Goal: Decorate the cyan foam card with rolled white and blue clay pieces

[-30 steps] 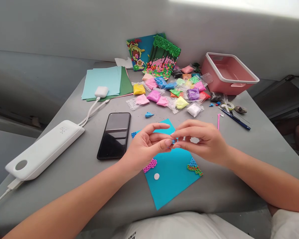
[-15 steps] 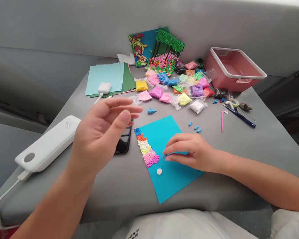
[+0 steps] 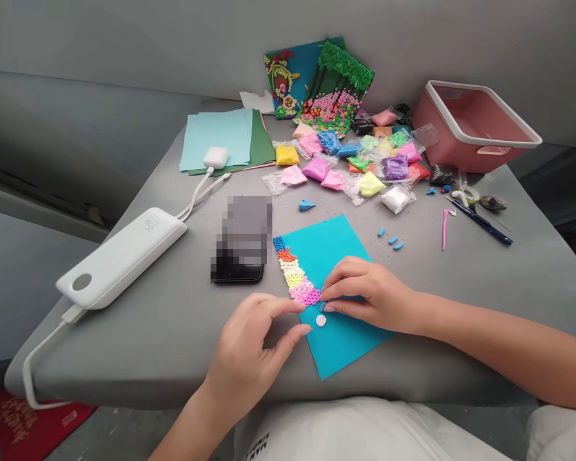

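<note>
Clay bit (image 3: 322, 306), pinched in my right hand (image 3: 365, 296), is touching the blue card (image 3: 331, 256) beside the pink beads (image 3: 306, 294); I'm steadying the near-left edge with my loosely curled left hand (image 3: 254, 349), pressing gently.

One camera only, on my head. Looks forward and down at gray table (image 3: 173, 333), close over my left hand (image 3: 254, 349) and right hand (image 3: 369, 301). Table's far end and wall at top. My lap at bottom edge.
</note>
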Available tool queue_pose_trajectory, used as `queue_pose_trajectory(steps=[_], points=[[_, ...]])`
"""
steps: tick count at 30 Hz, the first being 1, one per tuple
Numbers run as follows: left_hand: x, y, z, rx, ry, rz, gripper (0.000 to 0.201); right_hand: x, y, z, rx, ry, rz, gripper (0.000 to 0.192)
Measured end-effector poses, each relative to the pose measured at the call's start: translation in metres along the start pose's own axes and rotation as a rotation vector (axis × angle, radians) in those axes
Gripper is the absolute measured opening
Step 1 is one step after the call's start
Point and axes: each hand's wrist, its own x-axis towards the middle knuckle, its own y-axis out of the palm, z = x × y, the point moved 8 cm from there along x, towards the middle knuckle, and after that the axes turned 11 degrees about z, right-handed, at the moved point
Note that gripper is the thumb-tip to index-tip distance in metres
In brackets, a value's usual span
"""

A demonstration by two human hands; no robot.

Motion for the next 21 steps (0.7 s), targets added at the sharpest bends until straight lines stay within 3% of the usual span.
queue_pose_trajectory(steps=[16, 19, 21], points=[[0.006, 0.008, -0.017, 0.022, 0.059, -0.014, 0.027, 0.0, 0.001, -0.002, 0.016, 0.029, 0.006, 0.01], [0.007, 0.006, -0.009, -0.077, -0.048, -0.013, 0.022, 0.001, -0.005, -0.001, 0.041, 0.035, -0.02, 0.01], [0.009, 0.007, 0.004, -0.245, -0.221, 0.019, 0.014, 0.001, -0.01, 0.002, 0.064, 0.011, -0.046, 0.01]])
